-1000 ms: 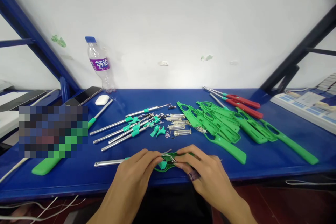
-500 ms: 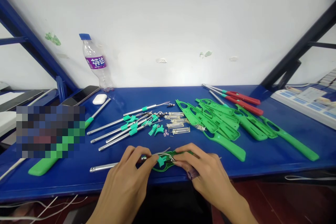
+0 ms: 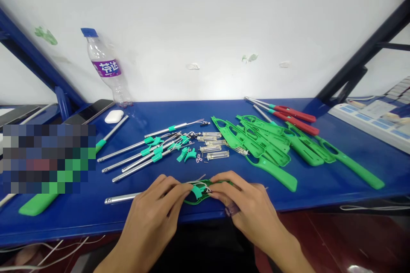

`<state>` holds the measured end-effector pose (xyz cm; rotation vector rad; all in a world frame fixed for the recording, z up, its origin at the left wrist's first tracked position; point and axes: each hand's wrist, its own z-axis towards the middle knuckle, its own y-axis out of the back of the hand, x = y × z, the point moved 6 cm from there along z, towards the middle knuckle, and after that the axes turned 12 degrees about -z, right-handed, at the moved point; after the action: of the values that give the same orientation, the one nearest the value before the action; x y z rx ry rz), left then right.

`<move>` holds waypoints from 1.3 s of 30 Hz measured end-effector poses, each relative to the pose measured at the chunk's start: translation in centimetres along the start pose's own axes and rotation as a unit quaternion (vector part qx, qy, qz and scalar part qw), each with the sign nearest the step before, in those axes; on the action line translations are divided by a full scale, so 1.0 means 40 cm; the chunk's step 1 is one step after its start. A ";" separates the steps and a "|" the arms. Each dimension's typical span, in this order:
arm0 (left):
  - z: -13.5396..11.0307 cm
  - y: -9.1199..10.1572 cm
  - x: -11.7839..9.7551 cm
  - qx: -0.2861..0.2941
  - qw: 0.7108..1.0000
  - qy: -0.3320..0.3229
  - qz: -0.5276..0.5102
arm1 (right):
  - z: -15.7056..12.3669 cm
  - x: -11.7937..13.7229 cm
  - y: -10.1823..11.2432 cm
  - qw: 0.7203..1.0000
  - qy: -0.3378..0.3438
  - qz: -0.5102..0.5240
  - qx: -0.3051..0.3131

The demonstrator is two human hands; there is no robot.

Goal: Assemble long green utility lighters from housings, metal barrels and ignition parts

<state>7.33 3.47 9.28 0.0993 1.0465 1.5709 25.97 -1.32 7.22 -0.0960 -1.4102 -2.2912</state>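
Note:
At the table's front edge, both hands work on an opened green lighter shell (image 3: 191,201). A metal lighter tube (image 3: 120,198) sticks out to the left from under my left hand (image 3: 156,209). My left hand is closed, thumb and forefinger pinching the teal trigger (image 3: 196,192) in the shell. My right hand (image 3: 245,198) is closed around the shell's right part, its fingertips by the thin white wires (image 3: 202,184) and a small black piece. Under its palm shows something purplish and see-through that I cannot make out. The fingers hide much of the shell.
Beyond my hands lie several metal tubes with wires (image 3: 134,173), loose teal triggers (image 3: 190,155) and clear fuel tanks (image 3: 218,155). Green shell halves (image 3: 275,153) and red lighters (image 3: 296,122) lie right. A bottle (image 3: 107,68), phone (image 3: 91,111) and white case (image 3: 114,116) stand or lie left.
The view has shifted slightly, so the table things appear a little further left and higher. My left thumb and forefinger have drawn closer together at the teal trigger; my right hand keeps its grip.

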 end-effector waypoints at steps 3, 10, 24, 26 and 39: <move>0.004 0.003 0.000 -0.006 1.000 -0.012 -0.019 | 0.002 0.002 0.002 1.000 -0.001 0.001 -0.001; 0.003 0.007 0.008 0.004 1.000 -0.017 -0.020 | 0.002 0.006 0.003 1.000 -0.002 0.019 0.012; -0.012 0.000 0.021 0.013 1.000 0.009 -0.017 | 0.000 0.005 0.010 0.999 0.012 0.027 -0.028; -0.014 0.001 0.021 0.005 1.000 0.004 -0.009 | 0.003 0.005 0.012 0.999 0.013 0.038 -0.027; -0.012 -0.011 0.028 0.032 0.998 -0.029 0.042 | -0.001 0.002 0.007 0.999 0.009 0.033 -0.022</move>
<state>7.04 4.09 8.18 0.2333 1.0597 1.6004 26.01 -1.50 7.47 -0.1332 -1.3276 -2.2632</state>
